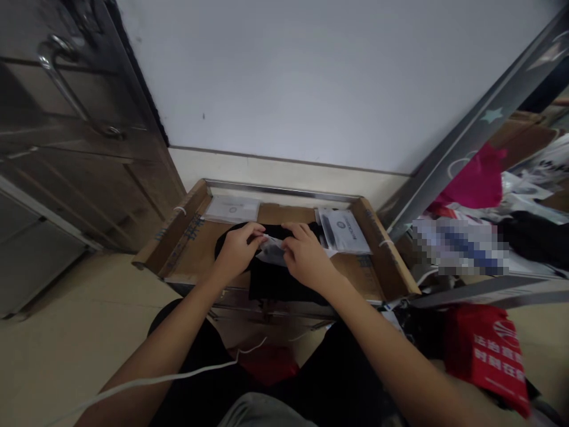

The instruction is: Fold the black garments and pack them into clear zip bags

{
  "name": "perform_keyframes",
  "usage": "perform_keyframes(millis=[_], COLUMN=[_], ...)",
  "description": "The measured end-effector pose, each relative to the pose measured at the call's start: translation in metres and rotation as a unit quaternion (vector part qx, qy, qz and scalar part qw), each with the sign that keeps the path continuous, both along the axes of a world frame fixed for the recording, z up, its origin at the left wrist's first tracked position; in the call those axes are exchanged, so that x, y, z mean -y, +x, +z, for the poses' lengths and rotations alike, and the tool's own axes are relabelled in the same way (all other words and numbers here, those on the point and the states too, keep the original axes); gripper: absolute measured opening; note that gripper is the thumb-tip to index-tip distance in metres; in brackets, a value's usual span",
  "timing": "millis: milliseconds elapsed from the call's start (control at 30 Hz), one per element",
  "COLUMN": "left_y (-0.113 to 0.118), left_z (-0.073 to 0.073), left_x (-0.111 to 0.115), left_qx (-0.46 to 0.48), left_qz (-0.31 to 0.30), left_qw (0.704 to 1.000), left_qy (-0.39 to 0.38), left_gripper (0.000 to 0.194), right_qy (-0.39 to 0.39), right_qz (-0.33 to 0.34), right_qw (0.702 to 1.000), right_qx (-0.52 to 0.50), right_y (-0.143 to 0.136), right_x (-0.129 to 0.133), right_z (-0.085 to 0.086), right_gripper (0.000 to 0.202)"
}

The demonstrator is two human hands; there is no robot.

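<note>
A small translucent white plastic bag (272, 254) stretches between my two hands. My left hand (239, 250) is closed in a pinch on its left edge, thumb against fingertips. On its right side, the curled fingers of my right hand (307, 258) grip the plastic. Black cloth (275, 286) lies under both hands and hangs over the near edge of a cardboard tray (178, 252). At the tray's back left is a flat white printed packet (232, 209). More flat printed packets (349, 232) lie at its right, beside my right hand.
A white wall (302, 77) rises behind the tray, with a door handle (73, 98) at left. To the right, a cluttered shelf holds a pink bag (475, 181) and black fabric (533, 234). A red printed bag (486, 353) sits below. A white cord (191, 373) crosses my left forearm.
</note>
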State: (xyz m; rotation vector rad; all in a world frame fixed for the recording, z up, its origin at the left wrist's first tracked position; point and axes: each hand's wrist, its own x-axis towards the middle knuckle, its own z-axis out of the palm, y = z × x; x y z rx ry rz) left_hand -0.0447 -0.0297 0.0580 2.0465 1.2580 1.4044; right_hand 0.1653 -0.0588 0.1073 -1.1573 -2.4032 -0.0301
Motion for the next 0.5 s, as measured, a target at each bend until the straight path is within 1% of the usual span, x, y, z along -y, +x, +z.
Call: perform_keyframes(millis=[100,167,233,300,367,433,500], left_y=[0.001,0.001,0.0,0.0,0.0,0.001,0.001], left_z=[-0.001,-0.001,0.0,0.0,0.0,0.0,0.002], left_x=[0.0,0.001,0.003,0.004,0.005,0.005,0.006], left_qx=[0.011,0.014,0.015,0.016,0.02,0.019,0.012], left_qz=[0.01,0.011,-0.003,-0.027,-0.046,-0.054,-0.051], left_qw=[1.0,1.0,1.0,0.999,0.999,0.998,0.999], left_qy=[-0.003,-0.005,-0.01,-0.017,-0.02,-0.018,-0.011], left_gripper=[0.014,0.014,0.017,0.02,0.022,0.022,0.02], right_qy=[-0.014,-0.029,-0.058,-0.087,-0.105,-0.109,-0.099], right_qz=[-0.011,0.003,0.018,0.012,-0.011,-0.015,0.0], right_qw=[1.0,0.999,0.997,0.992,0.987,0.986,0.989], right_qx=[0.0,-0.015,-0.048,-0.091,-0.122,-0.126,-0.113], right_y=[-0.005,-0.006,-0.006,-0.005,-0.006,-0.009,-0.013], right_x=[0.005,0.006,0.002,-0.007,-0.018,-0.027,-0.032], right_z=[-0.001,-0.001,-0.002,-0.004,-0.006,-0.005,-0.003], right_gripper=[0.024,0.035,0.043,0.043,0.038,0.035,0.035])
